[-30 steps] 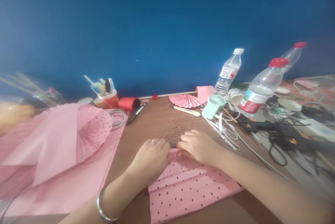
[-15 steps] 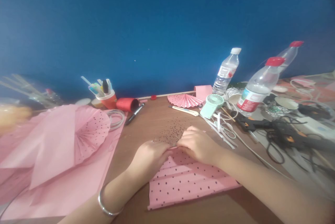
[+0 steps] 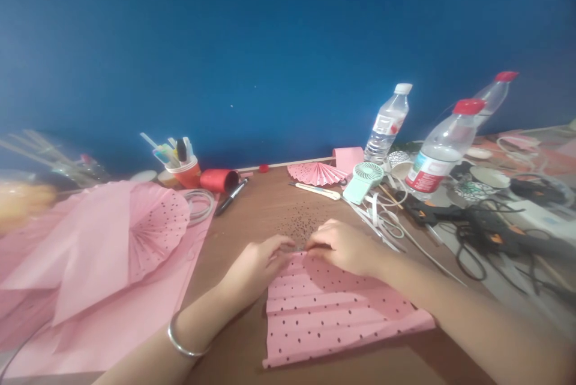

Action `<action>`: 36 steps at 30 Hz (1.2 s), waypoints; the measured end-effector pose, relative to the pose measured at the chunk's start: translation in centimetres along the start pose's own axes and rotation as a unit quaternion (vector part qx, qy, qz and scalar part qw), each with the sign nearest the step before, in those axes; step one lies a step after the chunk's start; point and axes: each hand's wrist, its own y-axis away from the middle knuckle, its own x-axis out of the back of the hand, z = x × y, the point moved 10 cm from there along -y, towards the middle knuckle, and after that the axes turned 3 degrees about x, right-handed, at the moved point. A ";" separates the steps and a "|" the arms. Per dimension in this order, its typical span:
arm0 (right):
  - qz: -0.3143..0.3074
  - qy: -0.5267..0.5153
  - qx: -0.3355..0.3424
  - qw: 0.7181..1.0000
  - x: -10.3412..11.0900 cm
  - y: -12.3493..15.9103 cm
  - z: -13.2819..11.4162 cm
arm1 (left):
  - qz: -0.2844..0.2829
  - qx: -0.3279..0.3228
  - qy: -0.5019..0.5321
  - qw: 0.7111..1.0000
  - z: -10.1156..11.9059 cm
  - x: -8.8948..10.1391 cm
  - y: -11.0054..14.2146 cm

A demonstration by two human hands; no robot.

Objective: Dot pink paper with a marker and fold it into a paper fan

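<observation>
Dotted paper: the pink, pleated dotted paper lies toward the near edge of the bench, between my forearms.
Left grip: my left grip has bent fingers at the paper's far left corner; I can't tell if they pinch.
Right grip: my right grip is closed on its far edge.
Beyond: black specks, then a cutter and pleated fan toward the far edge.

The pink sheet, patterned with dark dots, lies nearer the viewer than the mint handheld fan. Roughly parallel creases cross its width, leaving shallow ridges; its near edge slants, curling slightly. Its far edge is partly hidden.
</observation>
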 end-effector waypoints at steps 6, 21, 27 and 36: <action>0.004 0.001 -0.010 1.000 -0.2 0.0 -0.2 | 0.053 -0.037 0.035 0.997 0.7 0.7 0.3; -0.009 -0.011 -0.023 1.000 -1.1 -0.2 -1.3 | 0.047 -0.004 0.071 0.996 0.4 0.2 0.2; 0.004 -0.035 -0.044 0.998 -1.1 -0.4 -1.6 | 0.047 0.001 0.072 0.996 0.2 -0.2 0.1; 0.001 -0.089 -0.112 0.990 -1.2 -0.1 1.6 | 0.104 0.040 0.129 0.985 -2.9 2.2 -0.6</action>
